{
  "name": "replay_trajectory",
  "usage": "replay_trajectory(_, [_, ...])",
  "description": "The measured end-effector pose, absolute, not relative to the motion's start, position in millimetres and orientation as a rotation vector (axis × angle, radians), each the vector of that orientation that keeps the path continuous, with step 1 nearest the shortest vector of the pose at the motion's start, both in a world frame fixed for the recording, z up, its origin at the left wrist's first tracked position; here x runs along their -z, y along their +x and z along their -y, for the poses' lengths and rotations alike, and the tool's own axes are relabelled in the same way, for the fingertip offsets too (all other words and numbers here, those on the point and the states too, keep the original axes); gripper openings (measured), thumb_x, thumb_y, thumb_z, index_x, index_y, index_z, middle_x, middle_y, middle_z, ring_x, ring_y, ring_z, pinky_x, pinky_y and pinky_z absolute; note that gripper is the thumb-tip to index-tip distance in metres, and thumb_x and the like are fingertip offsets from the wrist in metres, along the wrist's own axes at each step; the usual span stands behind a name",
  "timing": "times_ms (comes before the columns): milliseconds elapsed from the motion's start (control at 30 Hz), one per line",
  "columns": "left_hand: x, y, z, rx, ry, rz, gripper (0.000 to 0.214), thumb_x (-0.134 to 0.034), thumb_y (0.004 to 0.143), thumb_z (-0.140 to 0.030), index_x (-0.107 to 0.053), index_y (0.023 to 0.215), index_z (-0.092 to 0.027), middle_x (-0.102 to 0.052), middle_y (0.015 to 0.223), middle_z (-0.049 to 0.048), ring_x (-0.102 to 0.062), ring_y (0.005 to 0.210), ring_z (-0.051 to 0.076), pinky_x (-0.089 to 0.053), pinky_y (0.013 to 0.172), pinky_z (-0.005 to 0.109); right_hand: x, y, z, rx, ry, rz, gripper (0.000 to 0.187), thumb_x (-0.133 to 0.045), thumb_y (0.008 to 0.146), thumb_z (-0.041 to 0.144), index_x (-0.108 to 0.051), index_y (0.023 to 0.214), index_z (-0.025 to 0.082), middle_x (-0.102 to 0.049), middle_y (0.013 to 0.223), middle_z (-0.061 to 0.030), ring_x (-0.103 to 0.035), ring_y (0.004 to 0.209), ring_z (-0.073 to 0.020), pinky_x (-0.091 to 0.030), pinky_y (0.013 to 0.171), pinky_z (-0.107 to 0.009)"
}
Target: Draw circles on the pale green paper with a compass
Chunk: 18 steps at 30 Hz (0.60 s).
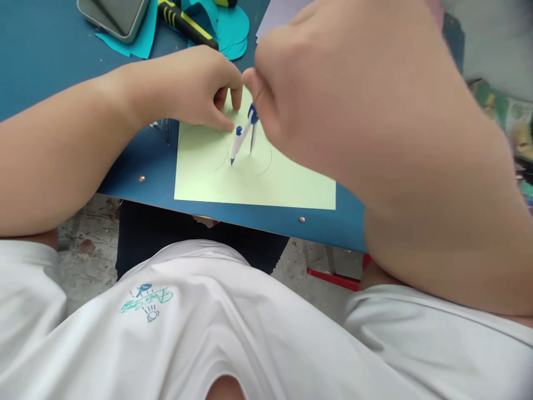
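A pale green sheet of paper (pixel 266 180) lies on the blue table (pixel 50 55), with faint pencil circles drawn on it. A blue and white drawing compass (pixel 244 136) stands upright on the sheet, its legs spread. My right hand (pixel 333 83) is raised close to the camera, its fingers pinched on the compass top. My left hand (pixel 187 86) rests on the sheet's upper left part, fingers curled, fingertips pressing the paper beside the compass.
At the table's far edge lie a grey phone (pixel 114 16), teal paper cut-outs (pixel 231 28) and a black and yellow knife (pixel 185 22). A clear ruler (pixel 162 128) peeks from under my left wrist. A red bar (pixel 333 278) shows on the floor below.
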State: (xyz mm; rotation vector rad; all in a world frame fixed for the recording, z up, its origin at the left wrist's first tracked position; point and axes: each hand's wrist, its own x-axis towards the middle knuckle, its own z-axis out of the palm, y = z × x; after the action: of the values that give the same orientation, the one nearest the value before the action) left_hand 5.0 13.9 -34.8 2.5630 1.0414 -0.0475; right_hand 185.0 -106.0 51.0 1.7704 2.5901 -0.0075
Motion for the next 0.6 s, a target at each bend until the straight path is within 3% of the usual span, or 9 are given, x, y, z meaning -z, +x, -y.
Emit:
replay_trajectory(33, [35, 5, -14, 0.042, 2.559, -1.024, 0.048, -0.085, 0.106, -0.031, -0.095, 0.15, -0.017, -0.089, 0.122, 0.0064, -0.088, 0.125, 0.038, -0.065, 0.12, 0.049, -51, 187, 105, -0.045, 1.772, -2.487, 0.065, -0.028, 0.12, 0.035, -0.092, 0.126, 0.022, -0.079, 0.117, -0.0247, -0.077, 0.126, -0.047, -0.058, 0.1, -0.063])
replay_trajectory(133, [36, 4, -14, 0.028, 2.553, -0.999, 0.052, -0.084, 0.103, -0.032, -0.094, 0.151, -0.015, -0.088, 0.115, 0.0068, -0.087, 0.118, 0.036, -0.064, 0.118, 0.048, -53, 179, 105, -0.178, 1.809, -2.147, 0.077, -0.018, 0.115, 0.027, -0.087, 0.137, 0.003, -0.078, 0.132, -0.0278, -0.073, 0.147, -0.0524, -0.054, 0.11, -0.068])
replay_trajectory(200, [37, 3, -14, 0.019, 2.552, -0.992, 0.053, -0.084, 0.104, -0.037, -0.094, 0.15, -0.014, -0.087, 0.112, 0.0067, -0.086, 0.114, 0.034, -0.063, 0.117, 0.048, -55, 172, 107, -0.182, 1.844, -2.102, 0.084, -0.012, 0.112, 0.031, -0.084, 0.141, -0.002, -0.077, 0.135, -0.0286, -0.073, 0.15, -0.0535, -0.052, 0.112, -0.069])
replay_trajectory(300, [38, 1, -17, 0.026, 2.537, -0.987, 0.058, -0.085, 0.104, -0.048, -0.093, 0.148, -0.012, -0.087, 0.114, 0.0081, -0.086, 0.113, 0.035, -0.062, 0.115, 0.048, -55, 172, 110, -0.222, 1.876, -2.051, 0.095, -0.004, 0.109, 0.036, -0.084, 0.145, 0.0, -0.076, 0.133, -0.0278, -0.076, 0.142, -0.0508, -0.049, 0.118, -0.068])
replay_trajectory(433, [39, -2, -20, 0.055, 2.501, -0.991, 0.062, -0.084, 0.103, -0.054, -0.093, 0.15, -0.013, -0.087, 0.118, 0.008, -0.084, 0.111, 0.032, -0.06, 0.114, 0.046, -52, 183, 113, -0.21, 1.91, -1.954, 0.099, -0.001, 0.111, 0.041, -0.083, 0.157, 0.012, -0.079, 0.136, -0.0266, -0.076, 0.139, -0.049, -0.046, 0.125, -0.062])
replay_trajectory(600, [33, -7, -20, 0.055, 2.502, -0.953, 0.065, -0.08, 0.103, -0.058, -0.092, 0.151, -0.016, -0.09, 0.12, 0.0102, -0.08, 0.105, 0.03, -0.056, 0.1, 0.042, -42, 201, 115, -0.209, 1.913, -2.124, 0.088, -0.003, 0.114, 0.04, -0.082, 0.136, 0.007, -0.076, 0.121, -0.0249, -0.08, 0.127, -0.0449, -0.044, 0.109, -0.062])
